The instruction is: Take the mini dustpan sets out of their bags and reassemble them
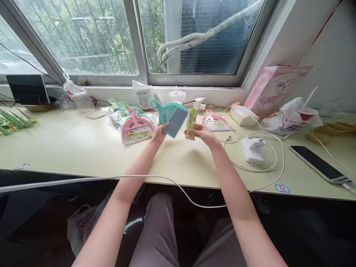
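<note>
A: How does the dustpan (167,111) look?

B: Teal, tilted, with a looped handle at the upper left and grey bristles (175,123) across its face. It's held up over the table (66,152).

A: And the grip?

B: The left hand (159,134) is clamped on its lower edge. The right hand (205,134) pinches a yellow-green card (191,120) just beside it. The 2 hands are apart.

A: What's around?

B: A pink dustpan (130,130) in clear wrap to the left, partly over a wrapped pile (115,109); a pink packet (213,121) to the right. Further right lie a power strip (251,151) and a phone (317,163).

A: Anything in the way?

B: 1 white cable (83,179) crosses over the left forearm (133,178) and passes beneath the right.
</note>
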A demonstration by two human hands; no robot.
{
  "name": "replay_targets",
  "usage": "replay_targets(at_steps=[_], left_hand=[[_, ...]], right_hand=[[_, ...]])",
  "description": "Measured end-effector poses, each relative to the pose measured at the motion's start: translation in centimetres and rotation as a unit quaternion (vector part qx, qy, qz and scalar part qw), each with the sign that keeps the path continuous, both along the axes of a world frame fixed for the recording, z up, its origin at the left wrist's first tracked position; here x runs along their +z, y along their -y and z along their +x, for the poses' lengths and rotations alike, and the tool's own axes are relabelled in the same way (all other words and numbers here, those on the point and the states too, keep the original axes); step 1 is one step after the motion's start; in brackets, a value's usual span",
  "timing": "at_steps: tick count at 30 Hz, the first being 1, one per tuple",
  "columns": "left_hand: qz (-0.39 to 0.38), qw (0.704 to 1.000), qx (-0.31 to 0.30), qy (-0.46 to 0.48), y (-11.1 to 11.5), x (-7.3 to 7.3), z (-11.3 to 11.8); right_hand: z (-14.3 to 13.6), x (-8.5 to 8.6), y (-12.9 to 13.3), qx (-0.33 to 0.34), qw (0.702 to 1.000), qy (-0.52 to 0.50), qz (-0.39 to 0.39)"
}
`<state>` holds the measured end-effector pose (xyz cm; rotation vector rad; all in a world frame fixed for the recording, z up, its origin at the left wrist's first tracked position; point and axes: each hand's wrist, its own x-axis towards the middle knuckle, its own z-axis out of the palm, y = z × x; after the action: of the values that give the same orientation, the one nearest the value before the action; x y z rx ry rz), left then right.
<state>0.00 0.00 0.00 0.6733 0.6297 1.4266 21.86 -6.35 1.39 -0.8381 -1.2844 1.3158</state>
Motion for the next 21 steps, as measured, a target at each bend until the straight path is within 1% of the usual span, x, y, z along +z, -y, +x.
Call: replay_targets(at_steps=[3, 6, 7, 10, 14, 18, 21], left_hand=[[-0.022, 1.0, -0.018, -0.006, 0.8, -0.5, 1.8], [-0.004, 0.999, -0.042, -0.017, 1.6, -1.1, 3.1], [0.009, 0.998, -0.052, -0.022, 1.9, -1.3, 3.5], [0.051, 0.995, -0.076, -0.043, 2.6, -1.7, 4.0], [0.077, 0.992, -0.066, -0.071, 2.9, -1.7, 3.9], [0.087, 0.991, -0.055, -0.089, 2.8, -1.5, 3.5], [0.091, 0.99, -0.06, -0.091, 2.8, -1.3, 3.4]], right_hand=[[-1.5, -1.3, -1.0, -0.095, 0.993, 0.052, -0.047], [-2.7, -2.4, -1.4, -0.156, 0.976, 0.131, -0.082], [-3.0, -2.7, -1.4, -0.163, 0.971, 0.151, -0.084], [-3.6, -3.2, -1.3, -0.158, 0.966, 0.186, -0.079], [-3.4, -2.9, -1.2, -0.167, 0.954, 0.235, -0.082], [-2.9, -2.2, -0.9, -0.182, 0.923, 0.331, -0.077], [-2.4, -2.0, -1.0, -0.187, 0.899, 0.389, -0.08]])
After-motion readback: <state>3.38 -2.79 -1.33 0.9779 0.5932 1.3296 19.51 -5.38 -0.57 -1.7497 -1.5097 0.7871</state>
